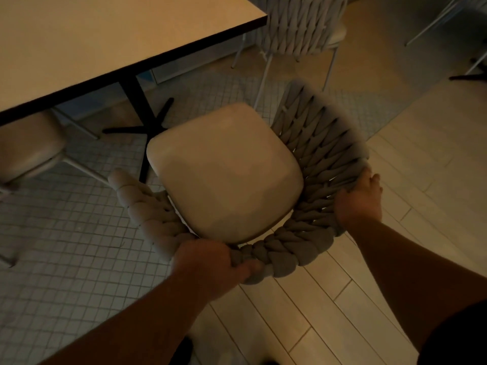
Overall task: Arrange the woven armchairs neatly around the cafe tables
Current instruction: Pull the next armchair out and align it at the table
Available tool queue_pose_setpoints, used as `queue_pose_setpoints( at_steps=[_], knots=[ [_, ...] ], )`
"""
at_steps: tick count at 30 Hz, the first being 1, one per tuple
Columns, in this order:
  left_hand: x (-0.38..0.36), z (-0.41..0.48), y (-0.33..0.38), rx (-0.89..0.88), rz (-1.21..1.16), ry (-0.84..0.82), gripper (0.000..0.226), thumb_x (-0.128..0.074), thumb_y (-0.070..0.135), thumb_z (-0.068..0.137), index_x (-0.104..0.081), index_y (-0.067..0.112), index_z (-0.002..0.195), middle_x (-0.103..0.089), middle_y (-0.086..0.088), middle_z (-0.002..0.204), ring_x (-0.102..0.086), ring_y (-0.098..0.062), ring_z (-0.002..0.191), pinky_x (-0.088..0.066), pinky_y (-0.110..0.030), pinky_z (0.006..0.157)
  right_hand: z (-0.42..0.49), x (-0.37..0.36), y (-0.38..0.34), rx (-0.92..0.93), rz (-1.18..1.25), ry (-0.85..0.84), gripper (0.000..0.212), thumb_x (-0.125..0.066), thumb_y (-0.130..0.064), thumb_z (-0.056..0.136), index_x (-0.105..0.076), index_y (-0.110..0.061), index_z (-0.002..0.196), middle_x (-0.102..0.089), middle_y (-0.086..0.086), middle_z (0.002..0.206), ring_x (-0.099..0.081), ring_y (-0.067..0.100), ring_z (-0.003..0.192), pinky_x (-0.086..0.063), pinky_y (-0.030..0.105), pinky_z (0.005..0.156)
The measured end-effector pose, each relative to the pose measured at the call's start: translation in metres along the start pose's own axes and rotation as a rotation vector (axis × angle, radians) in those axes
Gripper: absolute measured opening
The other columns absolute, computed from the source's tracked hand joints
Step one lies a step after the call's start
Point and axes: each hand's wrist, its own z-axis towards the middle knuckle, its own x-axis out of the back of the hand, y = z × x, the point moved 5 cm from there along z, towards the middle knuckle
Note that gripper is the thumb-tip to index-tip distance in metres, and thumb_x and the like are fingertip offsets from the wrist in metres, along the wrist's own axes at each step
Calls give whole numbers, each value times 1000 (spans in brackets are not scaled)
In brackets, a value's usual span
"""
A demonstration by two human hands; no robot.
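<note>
A woven armchair (226, 175) with a cream seat cushion and a thick grey braided back stands just below me, its front toward the cafe table (105, 40). My left hand (210, 264) grips the braided back rim at its lower left. My right hand (361, 198) grips the same rim on the right side. The table has a pale top with a dark edge and a black pedestal base (139, 119). The chair's legs are hidden under the seat.
A second woven armchair (300, 27) stands at the far side, beyond the table's corner. Another cushioned chair (29, 151) is tucked under the table at left. The floor is small grey tiles on the left and pale planks on the right. Thin legs of other furniture (471, 61) show at top right.
</note>
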Motion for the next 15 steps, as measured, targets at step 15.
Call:
queue_pose_setpoints(
  at_steps=[15],
  knots=[
    [-11, 22, -5, -57, -109, -242, 77, -57, 95, 62, -73, 37, 111, -74, 4, 105, -65, -20, 104, -38, -29, 79, -1, 0, -13, 587, -988, -615, 131, -15, -116, 27, -29, -66, 147, -32, -10, 162, 4, 42, 155, 20, 77, 106]
  ],
)
